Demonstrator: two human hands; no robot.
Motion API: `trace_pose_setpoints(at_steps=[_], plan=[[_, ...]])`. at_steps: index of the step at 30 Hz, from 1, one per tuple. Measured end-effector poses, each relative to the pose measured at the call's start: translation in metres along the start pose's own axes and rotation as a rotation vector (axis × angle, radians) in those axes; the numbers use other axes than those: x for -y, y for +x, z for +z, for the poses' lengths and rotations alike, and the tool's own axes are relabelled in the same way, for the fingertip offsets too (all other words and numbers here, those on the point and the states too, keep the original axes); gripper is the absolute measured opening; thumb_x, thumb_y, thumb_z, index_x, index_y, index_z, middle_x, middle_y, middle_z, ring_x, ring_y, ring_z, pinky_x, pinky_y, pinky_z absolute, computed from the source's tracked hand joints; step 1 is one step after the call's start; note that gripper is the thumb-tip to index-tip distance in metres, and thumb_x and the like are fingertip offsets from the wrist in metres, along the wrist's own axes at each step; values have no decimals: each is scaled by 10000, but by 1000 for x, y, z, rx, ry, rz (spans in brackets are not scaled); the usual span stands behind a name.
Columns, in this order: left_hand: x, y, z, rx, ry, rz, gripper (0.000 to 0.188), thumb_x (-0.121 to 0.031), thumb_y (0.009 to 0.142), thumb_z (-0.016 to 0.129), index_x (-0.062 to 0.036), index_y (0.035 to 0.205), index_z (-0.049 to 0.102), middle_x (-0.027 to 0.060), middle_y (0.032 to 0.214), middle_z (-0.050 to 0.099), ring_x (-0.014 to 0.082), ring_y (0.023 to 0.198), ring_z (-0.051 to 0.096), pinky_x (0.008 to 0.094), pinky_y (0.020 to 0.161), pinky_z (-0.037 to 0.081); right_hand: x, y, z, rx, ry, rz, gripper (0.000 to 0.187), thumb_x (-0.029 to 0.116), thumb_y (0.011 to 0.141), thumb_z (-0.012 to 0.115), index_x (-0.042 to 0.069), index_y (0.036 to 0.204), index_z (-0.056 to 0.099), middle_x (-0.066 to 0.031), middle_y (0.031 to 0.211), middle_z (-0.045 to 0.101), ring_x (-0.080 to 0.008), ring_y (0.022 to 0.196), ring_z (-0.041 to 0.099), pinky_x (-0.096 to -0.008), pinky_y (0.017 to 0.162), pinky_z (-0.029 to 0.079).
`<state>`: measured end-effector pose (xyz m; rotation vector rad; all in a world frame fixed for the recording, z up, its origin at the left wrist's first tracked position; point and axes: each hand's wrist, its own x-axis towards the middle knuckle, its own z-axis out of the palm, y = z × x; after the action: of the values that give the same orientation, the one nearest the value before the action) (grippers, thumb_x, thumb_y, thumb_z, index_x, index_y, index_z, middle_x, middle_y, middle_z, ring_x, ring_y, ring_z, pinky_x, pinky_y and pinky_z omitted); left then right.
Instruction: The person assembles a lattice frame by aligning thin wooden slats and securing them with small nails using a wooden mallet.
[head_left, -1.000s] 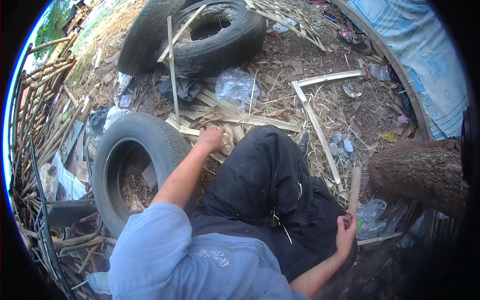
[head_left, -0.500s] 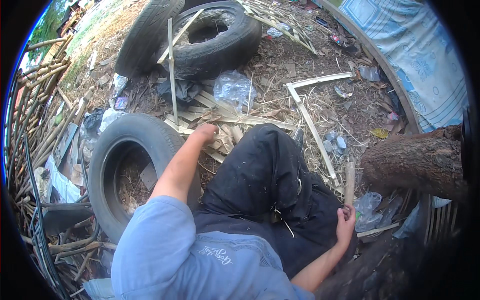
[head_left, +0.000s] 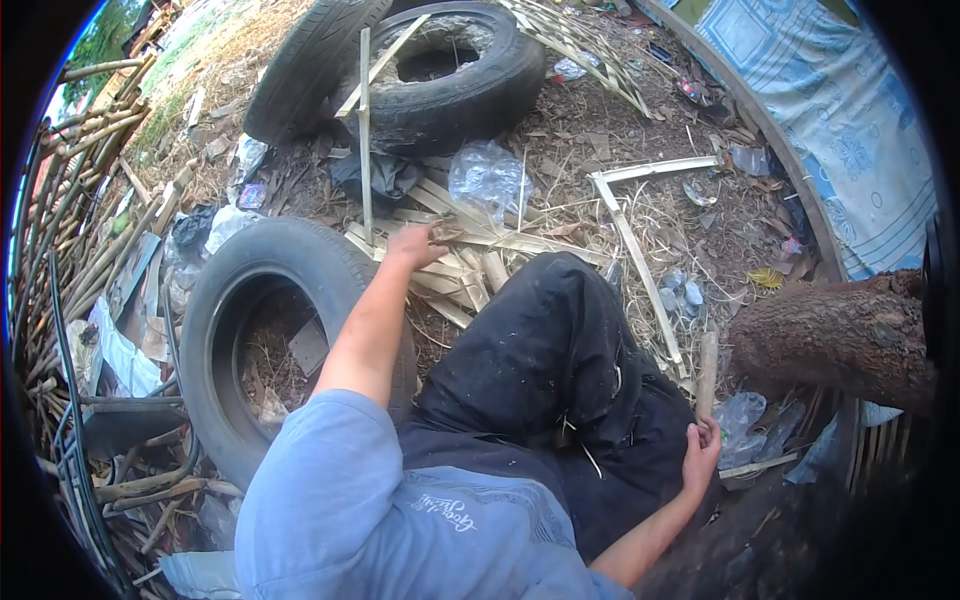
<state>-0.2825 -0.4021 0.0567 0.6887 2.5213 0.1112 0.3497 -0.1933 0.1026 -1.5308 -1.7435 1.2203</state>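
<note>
My left hand reaches over a pile of split bamboo pieces in front of my bent knee. Its fingers point right, partly stretched and apart, and nothing shows in them; what the fingertips touch is unclear. A thin upright bamboo slat stands just beyond this hand. At the right, beside my thigh, my right hand is closed around the lower end of a short, round, pale wooden stick. The stick points away from me, and the hand partly covers its near end.
A tyre leans close by my left arm, and more tyres lie at the far side. Bent bamboo strips rest on littered ground. A tree trunk juts in at the right, below a blue cloth. Poles crowd the left.
My left hand has moved slightly away from me and to the left over the bamboo pile, its fingers straighter. The right hand keeps its hold on the stick. The view has shifted a little.
</note>
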Motion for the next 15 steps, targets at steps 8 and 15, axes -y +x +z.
trace_pose_setpoints(at_steps=[8,15], plan=[[45,36,-32,-553,-429,-580,810,-243,748,734,-75,1424,322,185,1402,425,331,1334,429,509,1069,393,0,1,-1,-3,-18,46,297,105,930,653,12,1195,557,-14,872,569,-81,763,519,-233,712,429],[108,76,-39,-369,-569,-674,713,-213,788,619,17,1406,347,250,1419,474,372,1319,484,437,1084,413,-8,12,11,17,-6,66,281,94,934,645,-9,1179,553,-34,843,597,-96,761,563,-236,731,467]])
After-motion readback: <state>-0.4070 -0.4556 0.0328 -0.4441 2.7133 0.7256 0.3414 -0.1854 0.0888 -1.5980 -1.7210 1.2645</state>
